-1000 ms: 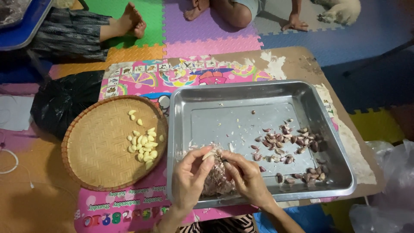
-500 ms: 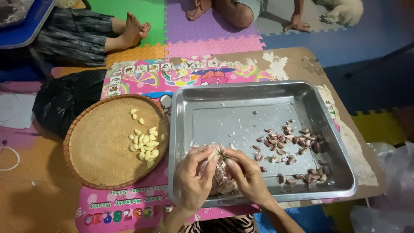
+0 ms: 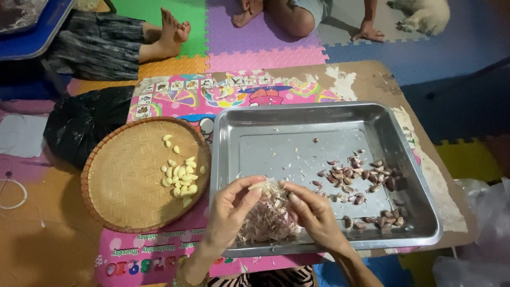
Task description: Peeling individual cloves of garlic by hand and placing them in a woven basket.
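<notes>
Head camera, looking straight down at a low table: at lower centre of the frame the person's left hand (image 3: 229, 210) and right hand (image 3: 313, 212) meet over the near edge of a steel tray (image 3: 297, 125), fingertips pinched together on one pale garlic clove (image 3: 264, 185). Both hands are closed on it, thumbs and forefingers pressing from either side. The clove looks small, light and firm, with dry papery skin that would likely slip and flake, so a fingertip pinch at its two ends suits it. Its long axis seems to run left to right across the frame, though the fingers hide most of it, so the pointed end cannot be told. Just below it lies a heap of loose skins (image 3: 268, 220) in the tray. Unpeeled purplish cloves (image 3: 361, 183) scatter across the tray's right half. At centre left, a round woven basket (image 3: 114, 204) holds peeled cloves (image 3: 179, 175).
</notes>
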